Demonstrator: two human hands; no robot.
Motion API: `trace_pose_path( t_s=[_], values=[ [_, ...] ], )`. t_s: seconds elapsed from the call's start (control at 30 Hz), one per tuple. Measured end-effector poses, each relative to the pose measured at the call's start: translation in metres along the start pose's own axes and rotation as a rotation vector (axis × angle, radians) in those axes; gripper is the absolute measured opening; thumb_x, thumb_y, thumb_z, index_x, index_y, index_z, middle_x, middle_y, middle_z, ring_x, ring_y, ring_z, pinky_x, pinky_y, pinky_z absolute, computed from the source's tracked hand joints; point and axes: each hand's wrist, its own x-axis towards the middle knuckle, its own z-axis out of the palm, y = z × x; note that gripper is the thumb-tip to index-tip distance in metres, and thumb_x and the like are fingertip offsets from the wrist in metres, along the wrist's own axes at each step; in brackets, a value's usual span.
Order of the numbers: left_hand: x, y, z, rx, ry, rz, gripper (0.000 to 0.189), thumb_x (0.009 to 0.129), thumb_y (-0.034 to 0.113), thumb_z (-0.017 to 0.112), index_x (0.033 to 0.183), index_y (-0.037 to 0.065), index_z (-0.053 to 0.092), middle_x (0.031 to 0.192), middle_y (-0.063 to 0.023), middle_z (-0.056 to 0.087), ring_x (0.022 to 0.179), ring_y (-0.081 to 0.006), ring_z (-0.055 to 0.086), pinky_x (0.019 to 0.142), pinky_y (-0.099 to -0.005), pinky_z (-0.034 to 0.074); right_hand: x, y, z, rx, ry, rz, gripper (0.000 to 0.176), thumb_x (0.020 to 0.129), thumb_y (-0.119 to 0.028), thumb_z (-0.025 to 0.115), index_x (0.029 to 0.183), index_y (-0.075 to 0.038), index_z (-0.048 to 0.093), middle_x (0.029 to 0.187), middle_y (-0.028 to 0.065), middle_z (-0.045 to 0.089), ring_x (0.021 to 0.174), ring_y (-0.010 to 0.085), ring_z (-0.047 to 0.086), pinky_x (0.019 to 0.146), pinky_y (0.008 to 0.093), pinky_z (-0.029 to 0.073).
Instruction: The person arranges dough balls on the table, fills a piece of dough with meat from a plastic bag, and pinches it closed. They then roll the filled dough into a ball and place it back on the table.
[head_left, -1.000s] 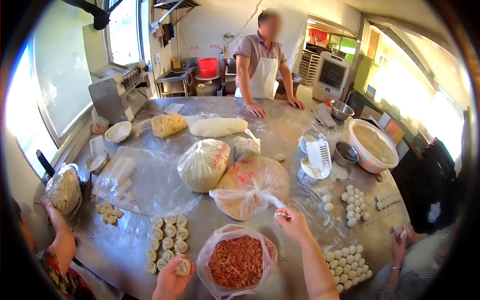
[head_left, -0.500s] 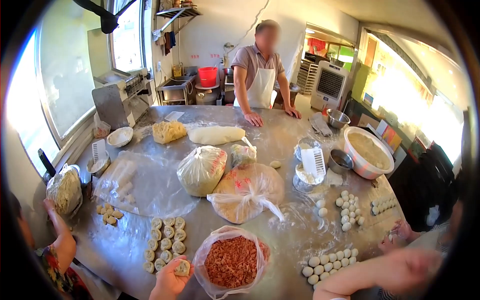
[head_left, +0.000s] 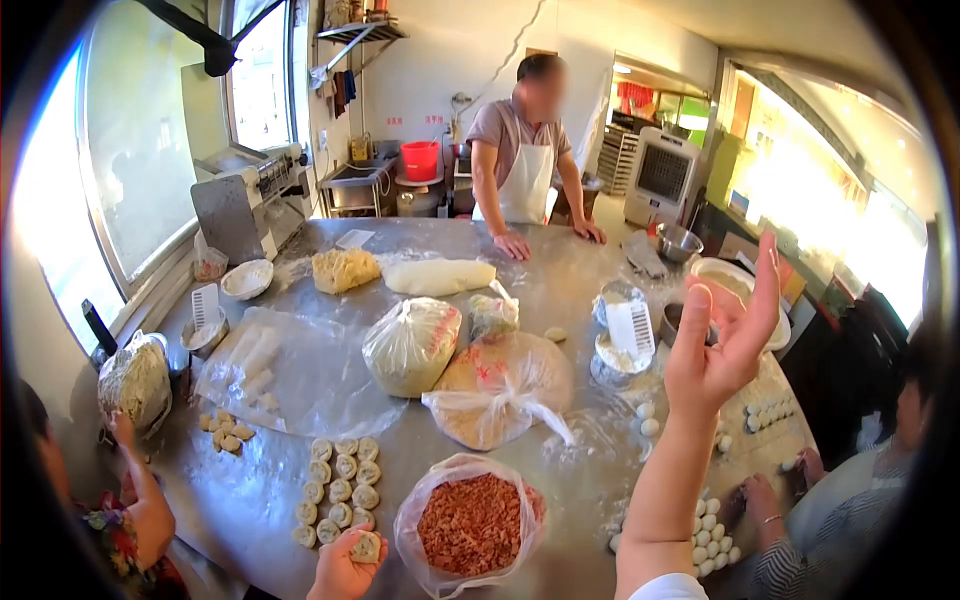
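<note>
At the bottom centre-left, my left hand (head_left: 345, 568) holds a piece of rolled dough (head_left: 366, 546) in its fingers. Close above it are rows of coiled dough pieces (head_left: 341, 489) on the metal table. Just right of that hand, a clear plastic bag holds red-brown minced filling (head_left: 470, 522). My right hand (head_left: 722, 335) is raised high on the right, fingers apart, with nothing in it. Its forearm crosses in front of white dough balls (head_left: 712, 535) and hides some of them. Behind its fingers a large basin (head_left: 783, 330) is partly covered.
Bagged dough (head_left: 412, 345), a flat tied bag (head_left: 500, 385) and a flour container (head_left: 622, 350) stand mid-table. A person in an apron (head_left: 525, 165) leans on the far edge. A co-worker's arm (head_left: 150, 500) is at left, another co-worker's hands (head_left: 765, 497) at right.
My right hand has risen from the lower right to above the table's right side, its fingers now spread. My left hand still holds its dough. The right co-worker's hands now show beside the dough balls.
</note>
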Motion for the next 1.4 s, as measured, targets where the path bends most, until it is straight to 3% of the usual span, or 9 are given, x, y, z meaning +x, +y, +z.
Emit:
trace_pose_path(
  t_s=[0.1, 0.23, 0.47, 0.63, 0.87, 0.93, 1.1, 1.27, 1.4],
  values=[
    [0.002, -0.004, -0.006, 0.001, -0.070, -0.050, 0.025, 0.096, 0.014, 0.049, 0.116, -0.001, 0.054, 0.105, -0.0178, 0.063, 0.095, -0.0346, 0.063, 0.086, -0.0460, 0.054, -0.027, 0.001, -0.022, -0.015, -0.230, 0.104, 0.049, 0.094, -0.004, 0.060, 0.138, 0.006, 0.039, 0.147, 0.0203, 0.045, 0.075, 0.0115, 0.063, 0.073, 0.0248, 0.052],
    [-0.012, -0.011, 0.031, -0.044, -0.034, -0.069, 0.026, 0.097, 0.013, 0.049, 0.117, -0.002, 0.055, 0.103, -0.0183, 0.064, 0.096, -0.0353, 0.064, 0.088, -0.0460, 0.055, -0.071, 0.001, -0.056, -0.051, -0.468, 0.250, 0.040, 0.094, -0.004, 0.060, 0.132, 0.005, 0.048, 0.130, 0.0161, 0.059, 0.073, 0.0103, 0.062, 0.068, 0.0232, 0.052],
    [-0.022, -0.020, 0.042, 0.006, -0.105, -0.089, 0.026, 0.097, 0.013, 0.053, 0.117, -0.002, 0.055, 0.105, -0.0183, 0.063, 0.098, -0.0333, 0.063, 0.091, -0.0448, 0.053, -0.137, -0.036, -0.110, 0.082, -0.377, 0.929, 0.024, 0.094, -0.002, 0.060, 0.117, 0.004, 0.056, 0.109, 0.0106, 0.065, 0.069, 0.0095, 0.063, 0.062, 0.0227, 0.054],
    [-0.024, -0.021, 0.045, 0.013, -0.135, -0.103, 0.027, 0.097, 0.014, 0.052, 0.118, -0.003, 0.055, 0.105, -0.0182, 0.062, 0.098, -0.0328, 0.063, 0.090, -0.0446, 0.053, -0.167, -0.063, -0.126, 0.169, -0.497, 1.150, 0.023, 0.094, -0.006, 0.063, 0.114, 0.004, 0.058, 0.100, 0.0104, 0.067, 0.069, 0.0090, 0.063, 0.063, 0.0235, 0.055],
    [-0.029, -0.020, 0.049, 0.051, -0.163, -0.118, 0.030, 0.097, 0.016, 0.052, 0.121, -0.001, 0.054, 0.109, -0.0157, 0.062, 0.102, -0.0303, 0.063, 0.091, -0.0423, 0.052, -0.193, -0.092, -0.115, 0.251, -0.765, 1.054, 0.018, 0.090, -0.006, 0.068, 0.106, 0.002, 0.063, 0.092, 0.0090, 0.070, 0.076, 0.0121, 0.068, 0.065, 0.0255, 0.055],
    [-0.034, -0.017, 0.053, 0.081, -0.216, -0.072, 0.029, 0.097, 0.016, 0.053, 0.122, -0.001, 0.054, 0.110, -0.0153, 0.063, 0.103, -0.0288, 0.063, 0.093, -0.0419, 0.052, -0.184, -0.104, -0.107, 0.232, -0.927, 0.878, 0.018, 0.089, -0.005, 0.068, 0.106, 0.001, 0.064, 0.091, 0.0098, 0.070, 0.075, 0.0145, 0.068, 0.066, 0.0272, 0.056],
    [-0.046, -0.014, 0.058, 0.106, -0.207, -0.043, 0.027, 0.096, 0.004, 0.053, 0.123, 0.002, 0.053, 0.114, -0.0149, 0.061, 0.104, -0.0264, 0.064, 0.094, -0.0369, 0.053, -0.179, -0.132, -0.094, 0.268, -1.187, 0.756, 0.024, 0.085, -0.008, 0.072, 0.106, -0.001, 0.064, 0.094, 0.0118, 0.069, 0.075, 0.0224, 0.068, 0.065, 0.0302, 0.056],
    [-0.050, -0.022, 0.058, 0.121, -0.164, -0.044, 0.027, 0.097, 0.002, 0.051, 0.124, 0.003, 0.052, 0.116, -0.0156, 0.061, 0.106, -0.0273, 0.064, 0.091, -0.0351, 0.055, -0.200, -0.143, -0.077, 0.189, -1.448, 0.659, 0.036, 0.082, -0.016, 0.073, 0.115, -0.003, 0.062, 0.117, 0.0161, 0.063, 0.108, 0.0317, 0.060, 0.092, 0.0414, 0.049],
    [-0.046, -0.028, 0.067, 0.124, -0.167, -0.011, 0.028, 0.097, 0.002, 0.051, 0.126, 0.004, 0.051, 0.116, -0.0157, 0.061, 0.105, -0.0277, 0.064, 0.089, -0.0360, 0.056, -0.227, -0.157, -0.062, 0.054, -1.620, 0.457, 0.052, 0.081, -0.025, 0.074, 0.127, -0.006, 0.058, 0.129, 0.0181, 0.057, 0.118, 0.0356, 0.053, 0.099, 0.0428, 0.045]
  ],
)
